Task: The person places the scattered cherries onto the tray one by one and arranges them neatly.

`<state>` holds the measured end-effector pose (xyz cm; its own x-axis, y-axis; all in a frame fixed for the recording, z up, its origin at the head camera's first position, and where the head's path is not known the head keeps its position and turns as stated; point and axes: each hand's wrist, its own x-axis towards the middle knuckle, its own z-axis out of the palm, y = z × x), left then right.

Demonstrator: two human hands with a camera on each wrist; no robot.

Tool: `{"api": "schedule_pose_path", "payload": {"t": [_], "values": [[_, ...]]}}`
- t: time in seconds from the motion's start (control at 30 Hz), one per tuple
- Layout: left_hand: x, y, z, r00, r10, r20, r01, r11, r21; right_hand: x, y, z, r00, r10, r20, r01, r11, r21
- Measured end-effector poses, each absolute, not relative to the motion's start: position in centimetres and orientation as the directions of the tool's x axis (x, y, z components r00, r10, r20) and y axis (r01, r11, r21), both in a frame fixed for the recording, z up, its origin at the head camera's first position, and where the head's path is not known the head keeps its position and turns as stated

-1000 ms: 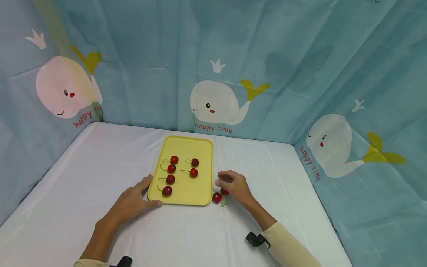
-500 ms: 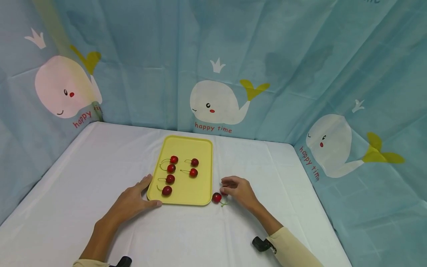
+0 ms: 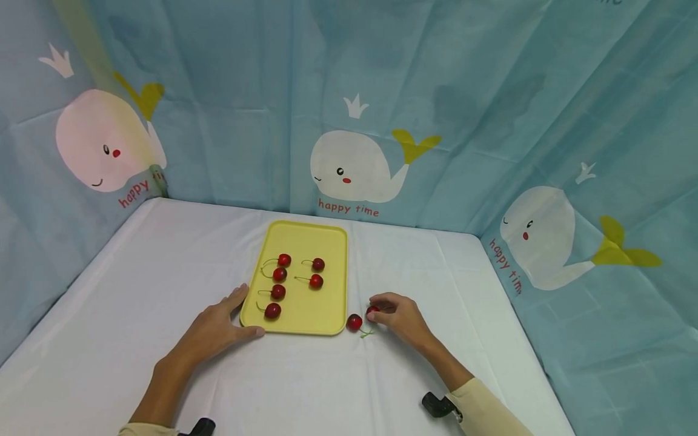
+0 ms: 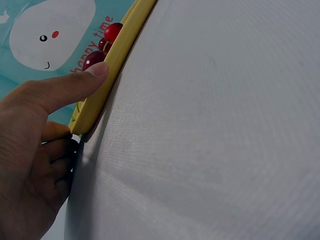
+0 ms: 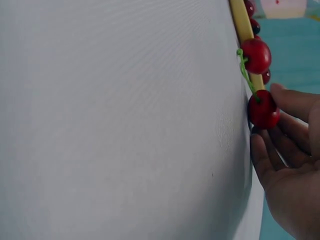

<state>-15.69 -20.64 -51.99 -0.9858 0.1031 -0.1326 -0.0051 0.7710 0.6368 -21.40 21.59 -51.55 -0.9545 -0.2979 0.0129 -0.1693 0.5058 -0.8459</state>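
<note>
A yellow tray [image 3: 327,242] lies on the white table and holds several red cherries [image 3: 280,274] with green stems. Two more cherries sit on the cloth just right of the tray's near corner. My right hand [image 3: 376,307] pinches the farther one, a red cherry [image 3: 372,310], between thumb and fingertips; the right wrist view shows that cherry [image 5: 263,111] in my right hand [image 5: 267,122]. The other loose cherry [image 3: 354,322] lies untouched beside it. My left hand [image 3: 218,327] rests flat at the tray's near left corner, with its thumb [image 4: 75,87] against the tray's rim [image 4: 112,67].
Blue curtains printed with whales wall in the table on three sides. White cloth [image 3: 163,254] stretches to the left and right of the tray. Black wrist camera mounts [image 3: 436,404] show at both forearms near the front edge.
My right hand has drawn back toward me and lowered onto the loose cherry, its fingers closing on it. The left hand and the tray have not moved.
</note>
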Motion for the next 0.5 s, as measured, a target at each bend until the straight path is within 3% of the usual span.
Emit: {"api": "schedule_pose_path", "payload": {"t": [0.5], "values": [[-15.5, -20.6, -51.9, -0.987, 0.107, -0.118, 0.007, 0.767, 0.642, -20.8, 23.6, -50.9, -0.940, -0.341, -0.023, -0.194, 0.588, -0.785]]}}
